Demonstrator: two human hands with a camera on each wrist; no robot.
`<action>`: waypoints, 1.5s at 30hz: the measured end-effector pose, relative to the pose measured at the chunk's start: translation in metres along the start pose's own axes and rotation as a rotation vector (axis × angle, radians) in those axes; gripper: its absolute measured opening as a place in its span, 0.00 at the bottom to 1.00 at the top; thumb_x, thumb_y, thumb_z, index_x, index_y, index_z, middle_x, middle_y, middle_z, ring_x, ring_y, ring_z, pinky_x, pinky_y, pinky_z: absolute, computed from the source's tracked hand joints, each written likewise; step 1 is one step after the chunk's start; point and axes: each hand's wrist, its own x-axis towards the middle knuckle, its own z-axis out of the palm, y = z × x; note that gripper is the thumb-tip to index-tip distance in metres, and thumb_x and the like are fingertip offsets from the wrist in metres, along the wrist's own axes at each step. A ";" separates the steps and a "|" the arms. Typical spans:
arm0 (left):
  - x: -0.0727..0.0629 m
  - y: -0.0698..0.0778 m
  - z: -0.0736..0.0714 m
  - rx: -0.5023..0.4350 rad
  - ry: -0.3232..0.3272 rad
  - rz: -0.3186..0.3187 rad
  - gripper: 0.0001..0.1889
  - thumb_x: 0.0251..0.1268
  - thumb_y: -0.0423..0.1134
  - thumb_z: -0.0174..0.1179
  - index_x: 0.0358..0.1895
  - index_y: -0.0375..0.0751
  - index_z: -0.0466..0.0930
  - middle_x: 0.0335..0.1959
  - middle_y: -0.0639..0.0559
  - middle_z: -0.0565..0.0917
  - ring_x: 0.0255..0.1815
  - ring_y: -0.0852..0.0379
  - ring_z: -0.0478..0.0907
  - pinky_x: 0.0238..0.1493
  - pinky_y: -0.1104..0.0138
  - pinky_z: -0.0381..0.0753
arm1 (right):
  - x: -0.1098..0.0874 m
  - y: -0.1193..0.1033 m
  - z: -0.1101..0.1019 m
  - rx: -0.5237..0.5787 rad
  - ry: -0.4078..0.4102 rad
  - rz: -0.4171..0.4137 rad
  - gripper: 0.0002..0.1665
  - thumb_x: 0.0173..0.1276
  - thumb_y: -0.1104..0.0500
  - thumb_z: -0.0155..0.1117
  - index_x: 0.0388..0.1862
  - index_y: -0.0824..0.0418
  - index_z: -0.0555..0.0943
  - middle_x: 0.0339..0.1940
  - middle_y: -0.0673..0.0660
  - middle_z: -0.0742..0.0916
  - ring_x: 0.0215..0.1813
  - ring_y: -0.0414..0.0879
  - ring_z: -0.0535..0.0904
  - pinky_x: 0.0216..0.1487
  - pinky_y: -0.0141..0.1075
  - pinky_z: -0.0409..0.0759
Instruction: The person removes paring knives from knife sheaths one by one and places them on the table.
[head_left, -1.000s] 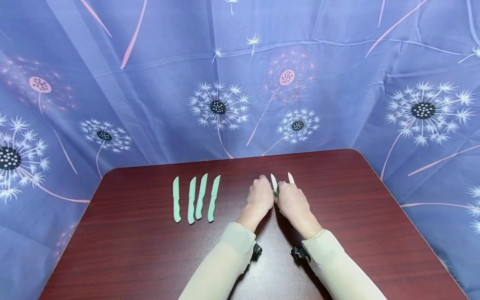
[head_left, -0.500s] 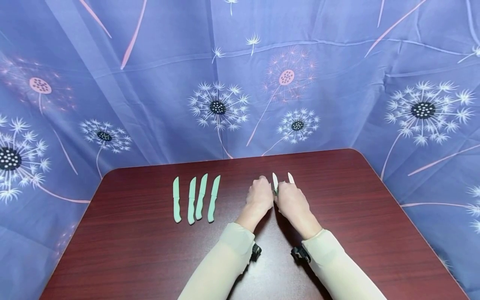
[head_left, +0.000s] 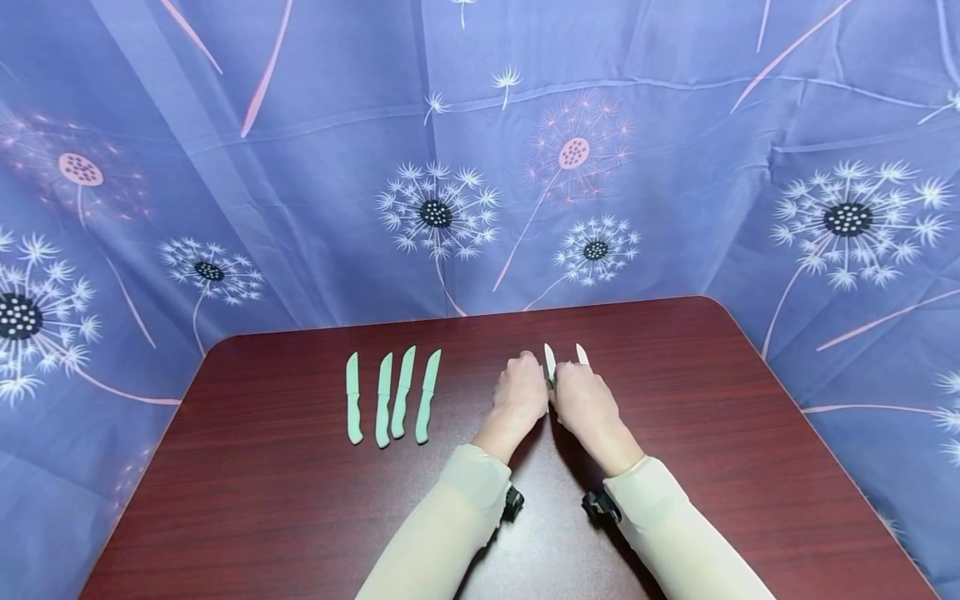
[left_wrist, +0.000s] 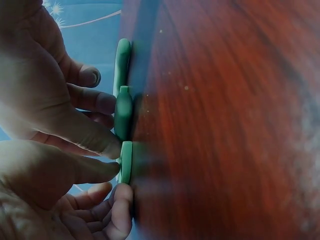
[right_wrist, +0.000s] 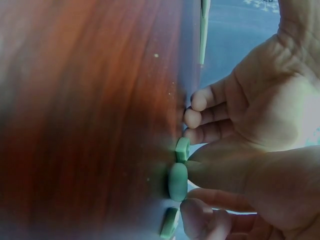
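Three green-handled knives lie under my hands on the table, their pale blades pointing away. My left hand (head_left: pixel 521 387) pinches the leftmost handle (left_wrist: pixel 127 162) between thumb and fingers; its blade is mostly covered in the head view. Close beside it, my right hand (head_left: pixel 588 404) pinches the middle knife (head_left: pixel 551 363), whose handle (right_wrist: pixel 178 182) shows between thumb and finger in the right wrist view. The rightmost knife (head_left: pixel 582 356) shows only its tip beyond my right knuckles; its handle (left_wrist: pixel 121 65) lies past the right fingers in the left wrist view.
Several mint-green knives, among them an outer one (head_left: pixel 353 400), lie side by side on the left half of the dark red wooden table (head_left: pixel 262 492). A blue dandelion-print cloth (head_left: pixel 315 208) hangs behind the table's back edge.
The middle knife's blade has shifted slightly to the right and stands a little straighter than a second ago. Both hands have stayed nearly in place. The knives on the left have not moved.
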 end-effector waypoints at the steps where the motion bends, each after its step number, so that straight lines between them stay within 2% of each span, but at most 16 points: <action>1: 0.001 0.000 0.000 -0.003 -0.002 -0.001 0.13 0.71 0.37 0.65 0.52 0.34 0.78 0.44 0.37 0.88 0.45 0.41 0.89 0.40 0.50 0.87 | 0.000 0.000 0.000 0.000 0.001 0.000 0.12 0.71 0.61 0.69 0.28 0.65 0.81 0.31 0.64 0.88 0.34 0.66 0.88 0.33 0.57 0.85; 2: 0.004 -0.002 0.005 0.001 0.007 0.004 0.13 0.70 0.37 0.66 0.52 0.34 0.78 0.43 0.37 0.88 0.43 0.41 0.89 0.38 0.50 0.87 | 0.000 0.000 0.000 0.000 0.001 0.000 0.12 0.71 0.61 0.68 0.28 0.65 0.81 0.31 0.64 0.88 0.34 0.66 0.88 0.33 0.57 0.85; 6: 0.004 -0.003 0.004 -0.013 0.004 0.008 0.12 0.71 0.37 0.64 0.50 0.34 0.78 0.42 0.37 0.88 0.42 0.41 0.89 0.37 0.50 0.87 | -0.001 -0.001 -0.001 -0.002 -0.003 0.007 0.13 0.73 0.60 0.67 0.28 0.64 0.81 0.32 0.64 0.88 0.34 0.66 0.88 0.32 0.57 0.85; 7: 0.007 -0.006 0.009 -0.005 0.016 0.014 0.12 0.70 0.37 0.65 0.50 0.35 0.78 0.41 0.38 0.88 0.41 0.42 0.89 0.36 0.50 0.86 | -0.001 -0.001 -0.001 -0.002 -0.006 0.011 0.13 0.73 0.60 0.67 0.28 0.64 0.81 0.32 0.64 0.88 0.34 0.66 0.88 0.32 0.57 0.85; 13: 0.002 -0.007 0.003 -0.023 0.020 0.010 0.12 0.72 0.37 0.63 0.53 0.35 0.77 0.41 0.38 0.88 0.41 0.42 0.89 0.37 0.50 0.86 | -0.004 -0.001 -0.003 -0.005 0.002 0.024 0.11 0.73 0.62 0.67 0.29 0.63 0.80 0.32 0.63 0.87 0.34 0.66 0.88 0.32 0.57 0.85; 14: -0.002 -0.005 -0.003 -0.030 0.012 0.005 0.12 0.74 0.36 0.62 0.53 0.35 0.77 0.42 0.38 0.88 0.42 0.42 0.89 0.37 0.51 0.87 | -0.004 -0.001 -0.004 -0.007 0.006 0.024 0.11 0.72 0.62 0.67 0.29 0.63 0.80 0.32 0.63 0.87 0.33 0.66 0.87 0.32 0.57 0.85; 19: -0.002 -0.010 -0.011 0.001 0.044 0.031 0.11 0.78 0.37 0.57 0.55 0.34 0.77 0.44 0.38 0.88 0.43 0.42 0.89 0.38 0.51 0.87 | -0.005 -0.003 -0.006 -0.008 0.021 0.020 0.11 0.71 0.61 0.68 0.28 0.63 0.80 0.31 0.64 0.86 0.33 0.68 0.87 0.32 0.59 0.84; 23: -0.002 -0.016 -0.020 0.019 0.067 0.039 0.14 0.77 0.39 0.61 0.57 0.34 0.77 0.44 0.37 0.89 0.43 0.41 0.89 0.39 0.50 0.87 | -0.008 -0.008 -0.011 -0.003 0.021 0.014 0.10 0.70 0.61 0.69 0.29 0.63 0.80 0.31 0.64 0.86 0.33 0.68 0.87 0.32 0.59 0.83; 26: 0.000 -0.022 -0.029 0.035 0.077 0.031 0.18 0.76 0.41 0.65 0.59 0.33 0.77 0.44 0.37 0.88 0.43 0.40 0.89 0.40 0.50 0.88 | -0.011 -0.016 -0.016 -0.002 0.015 0.004 0.10 0.69 0.60 0.72 0.33 0.64 0.81 0.32 0.63 0.86 0.35 0.68 0.87 0.34 0.59 0.84; 29: 0.001 -0.027 -0.039 0.060 0.094 0.025 0.20 0.75 0.42 0.66 0.60 0.32 0.77 0.45 0.37 0.88 0.44 0.40 0.89 0.40 0.50 0.88 | -0.013 -0.024 -0.020 -0.012 0.015 -0.027 0.11 0.68 0.59 0.75 0.36 0.65 0.82 0.33 0.62 0.86 0.38 0.65 0.88 0.39 0.58 0.85; 31: 0.002 -0.031 -0.046 0.073 0.109 0.019 0.20 0.75 0.42 0.67 0.59 0.32 0.77 0.44 0.37 0.88 0.44 0.39 0.89 0.40 0.50 0.88 | -0.013 -0.031 -0.022 -0.021 0.017 -0.056 0.12 0.67 0.58 0.76 0.35 0.65 0.82 0.33 0.62 0.87 0.40 0.63 0.88 0.49 0.56 0.85; 34: 0.004 -0.037 -0.056 0.095 0.125 0.018 0.20 0.75 0.43 0.67 0.59 0.32 0.77 0.45 0.37 0.88 0.43 0.39 0.89 0.40 0.50 0.88 | -0.014 -0.041 -0.023 -0.024 0.005 -0.083 0.13 0.68 0.56 0.76 0.35 0.64 0.82 0.33 0.61 0.87 0.40 0.62 0.89 0.51 0.55 0.85; 36: 0.005 -0.043 -0.061 0.121 0.135 0.029 0.21 0.75 0.43 0.67 0.59 0.31 0.76 0.45 0.37 0.87 0.44 0.40 0.89 0.41 0.51 0.88 | -0.014 -0.048 -0.023 -0.006 -0.016 -0.089 0.14 0.69 0.55 0.76 0.37 0.64 0.82 0.33 0.61 0.87 0.41 0.61 0.89 0.50 0.53 0.85; 38: 0.005 -0.048 -0.067 0.137 0.148 0.037 0.21 0.75 0.43 0.67 0.58 0.30 0.77 0.47 0.36 0.87 0.45 0.40 0.89 0.42 0.52 0.88 | -0.015 -0.055 -0.022 0.008 -0.043 -0.097 0.16 0.70 0.53 0.76 0.40 0.65 0.83 0.35 0.61 0.88 0.41 0.60 0.89 0.42 0.52 0.86; 42: 0.006 -0.058 -0.079 0.140 0.171 0.034 0.20 0.75 0.43 0.67 0.57 0.30 0.77 0.49 0.36 0.86 0.48 0.38 0.87 0.46 0.50 0.87 | -0.017 -0.069 -0.018 0.038 -0.094 -0.111 0.17 0.72 0.51 0.75 0.44 0.65 0.85 0.38 0.59 0.89 0.43 0.57 0.89 0.43 0.50 0.86; 45: 0.008 -0.066 -0.088 0.130 0.177 0.025 0.21 0.74 0.42 0.68 0.57 0.29 0.77 0.51 0.35 0.84 0.50 0.36 0.86 0.49 0.49 0.87 | -0.019 -0.081 -0.013 0.064 -0.122 -0.118 0.17 0.72 0.51 0.75 0.43 0.64 0.85 0.36 0.57 0.89 0.41 0.55 0.89 0.42 0.48 0.86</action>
